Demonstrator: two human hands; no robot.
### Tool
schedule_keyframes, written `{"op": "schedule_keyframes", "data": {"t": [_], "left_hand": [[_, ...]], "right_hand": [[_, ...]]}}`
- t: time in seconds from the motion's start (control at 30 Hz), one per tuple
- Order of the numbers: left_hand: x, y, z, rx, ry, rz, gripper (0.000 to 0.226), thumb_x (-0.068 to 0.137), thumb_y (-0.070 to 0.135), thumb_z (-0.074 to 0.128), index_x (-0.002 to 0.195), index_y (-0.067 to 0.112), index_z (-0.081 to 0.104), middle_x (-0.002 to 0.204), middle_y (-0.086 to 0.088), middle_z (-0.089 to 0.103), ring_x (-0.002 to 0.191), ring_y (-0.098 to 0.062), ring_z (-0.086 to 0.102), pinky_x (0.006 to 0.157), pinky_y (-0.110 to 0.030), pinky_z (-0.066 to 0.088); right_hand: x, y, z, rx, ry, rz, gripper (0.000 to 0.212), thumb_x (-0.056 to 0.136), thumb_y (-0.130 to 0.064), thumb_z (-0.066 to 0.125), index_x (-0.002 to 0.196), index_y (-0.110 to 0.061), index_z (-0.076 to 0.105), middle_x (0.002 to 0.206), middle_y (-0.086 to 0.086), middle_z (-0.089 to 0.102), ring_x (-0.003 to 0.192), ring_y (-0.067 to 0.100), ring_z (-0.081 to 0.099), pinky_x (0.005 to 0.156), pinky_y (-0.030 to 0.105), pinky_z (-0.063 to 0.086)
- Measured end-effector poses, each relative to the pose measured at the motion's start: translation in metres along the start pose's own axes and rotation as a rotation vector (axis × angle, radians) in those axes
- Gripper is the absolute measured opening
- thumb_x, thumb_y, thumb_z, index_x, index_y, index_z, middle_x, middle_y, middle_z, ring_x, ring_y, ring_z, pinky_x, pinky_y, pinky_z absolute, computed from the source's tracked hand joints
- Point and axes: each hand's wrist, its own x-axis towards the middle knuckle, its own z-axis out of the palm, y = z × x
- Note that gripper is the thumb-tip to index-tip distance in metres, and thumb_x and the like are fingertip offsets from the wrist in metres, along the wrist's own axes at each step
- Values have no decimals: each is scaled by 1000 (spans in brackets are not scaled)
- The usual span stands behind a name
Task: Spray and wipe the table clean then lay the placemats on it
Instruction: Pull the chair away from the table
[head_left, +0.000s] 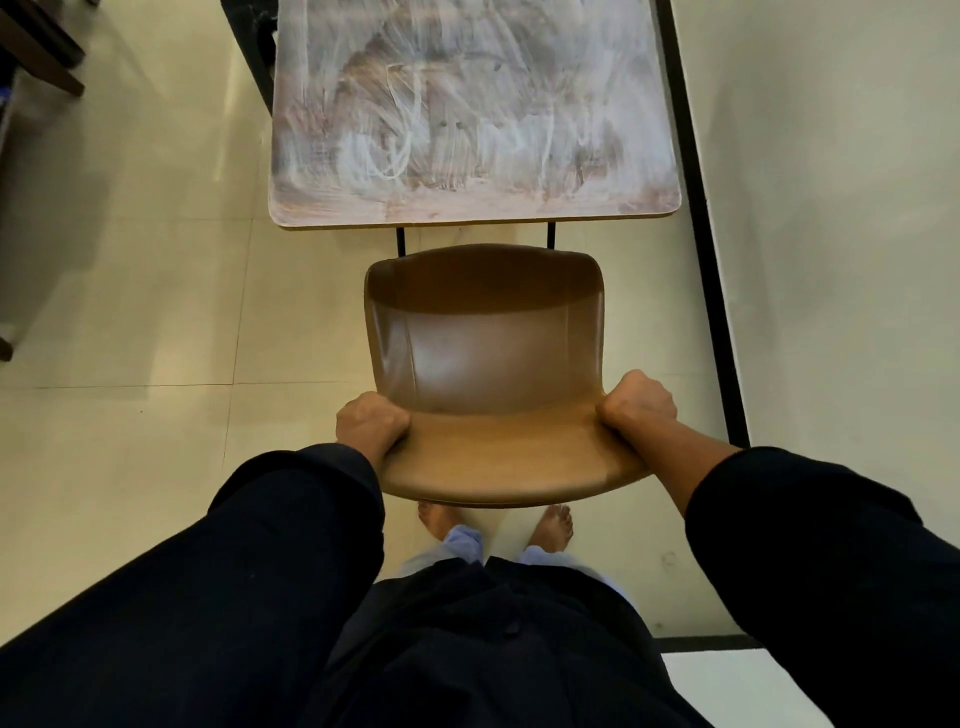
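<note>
A wooden table (472, 119) stands ahead of me, its top smeared all over with white streaks. Just in front of its near edge is a brown chair (485, 353), seat toward the table, backrest toward me. My left hand (371, 423) grips the left end of the backrest's top edge, fingers curled round it. My right hand (639, 402) grips the right end the same way. No spray bottle, cloth or placemats are in view.
A pale wall (831, 208) with a black skirting strip (701, 208) runs close along the table's right side. Cream floor tiles (156, 260) spread to the left. Dark furniture (36, 47) sits at the far top left. My bare feet (556, 525) are under the backrest.
</note>
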Motion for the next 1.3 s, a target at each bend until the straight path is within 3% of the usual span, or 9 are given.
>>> {"op": "schedule_keyframes", "data": {"t": [0.3,0.43,0.63,0.77,0.93,1.03,1.13,1.23,1.3], "left_hand": [[17,-6,-6,13,-5,-26,22,101,32,59,102,11,64,107,-11,67,93,-31,59,81,-37,47],[12,-6,-5,-6,-63,-46,18,103,28,56,95,11,57,105,-11,60,94,-31,56,82,-38,46],[-4,2,-13,52,-97,-2,23,103,33,53,112,13,56,109,-11,59,96,-32,56,82,-38,47],[-24,16,-14,179,-43,109,27,102,43,54,108,17,61,107,-9,65,93,-28,62,78,-37,50],[-45,30,1,275,-208,307,44,97,60,47,114,24,67,117,-5,69,108,-28,65,108,-59,47],[-71,31,7,321,-182,482,46,107,57,40,129,25,65,123,-3,70,108,-23,65,104,-49,49],[-94,20,10,317,-112,660,61,106,69,30,138,28,62,128,-3,70,109,-21,65,96,-42,53],[-110,2,7,393,-70,797,89,92,90,26,155,31,48,152,1,59,131,-21,59,103,-40,48],[-112,-8,2,500,-77,847,100,85,94,41,164,33,35,165,5,45,146,-20,48,113,-40,40]], "right_hand": [[0,-12,7,10,-4,-4,19,102,-30,56,91,-17,62,78,4,58,72,22,63,68,33,55],[-2,-11,9,-17,-31,-4,20,102,-31,55,90,-16,63,78,4,59,72,22,63,69,34,57],[-11,-13,-2,-151,-153,-151,15,99,-30,55,91,-18,60,82,3,60,68,18,59,63,30,50],[-27,-18,-2,-238,-193,-306,24,94,-44,57,92,-21,61,86,2,63,78,19,63,72,32,53],[-43,-14,2,-270,-276,-598,38,98,-55,45,97,-24,67,93,-1,69,88,19,64,88,41,52],[-63,-8,-11,-214,-351,-802,42,103,-52,42,119,-24,69,108,-2,70,93,16,65,84,38,56],[-87,4,-21,-194,-327,-948,56,100,-68,33,131,-31,63,116,-4,70,97,14,63,84,36,56],[-99,20,-26,-308,-271,-1074,82,88,-87,30,148,-34,48,141,-7,60,122,17,58,98,37,50],[-103,28,-26,-443,-188,-1110,84,86,-84,43,154,-36,37,152,-9,50,135,19,51,106,40,44]]}}
